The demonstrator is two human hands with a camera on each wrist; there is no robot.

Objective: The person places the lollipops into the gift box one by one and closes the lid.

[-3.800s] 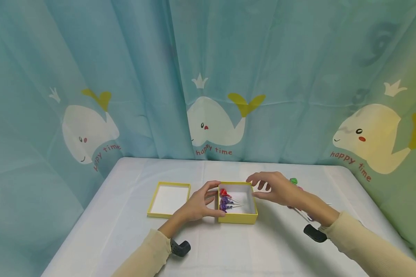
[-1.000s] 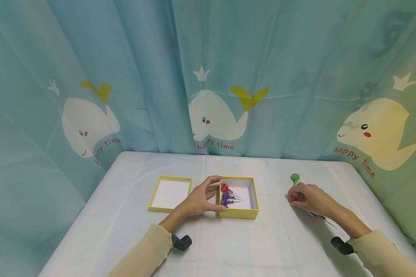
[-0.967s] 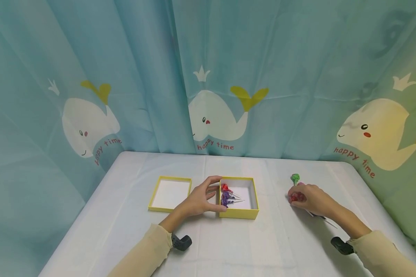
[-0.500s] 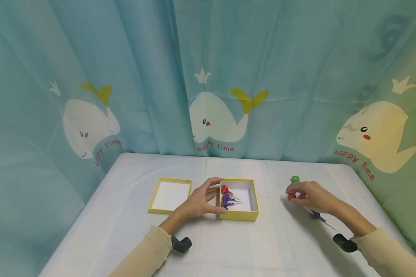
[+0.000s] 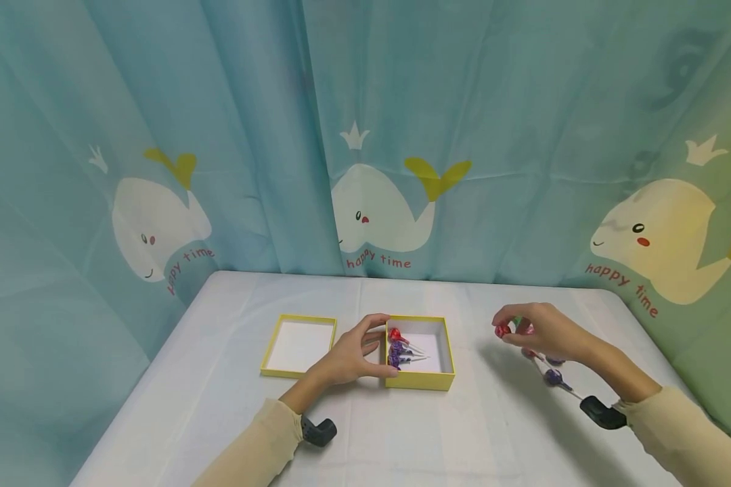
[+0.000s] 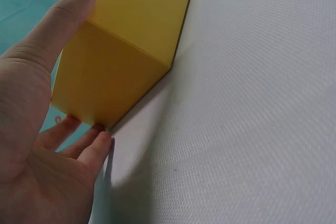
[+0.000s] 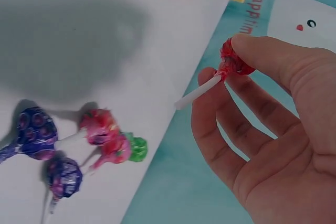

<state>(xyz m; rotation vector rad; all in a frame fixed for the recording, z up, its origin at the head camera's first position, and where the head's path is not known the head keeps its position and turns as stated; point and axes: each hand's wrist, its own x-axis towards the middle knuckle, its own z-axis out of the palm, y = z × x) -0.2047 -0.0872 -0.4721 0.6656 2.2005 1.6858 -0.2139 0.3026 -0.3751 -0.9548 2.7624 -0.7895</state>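
Note:
My left hand [image 5: 348, 355] holds a yellow open-topped box [image 5: 420, 382] at its left side, thumb at the front corner and fingers toward the back. In the left wrist view the box's plain outer walls [image 6: 121, 51] show between thumb and fingers. Inside lie a red lollipop [image 5: 394, 335] and purple lollipops [image 5: 396, 353], sticks pointing right. My right hand [image 5: 551, 333] pinches another red lollipop [image 7: 227, 59] by its wrapped head, raised above the table to the right of the box; its white stick points away from the thumb in the right wrist view.
Under and beside the right hand lie loose lollipops: purple ones [image 7: 35, 129], pinkish-red ones [image 7: 100, 127] and a green one [image 7: 137, 149]. The box's yellow-rimmed lid [image 5: 298, 346] lies left of the left hand. A whale-print curtain [image 5: 378, 210] hangs behind the white table [image 5: 451, 439].
From near the box, my right hand went to the loose lollipops, took hold of a red one and has lifted it slightly leftward. My left hand stays at the box.

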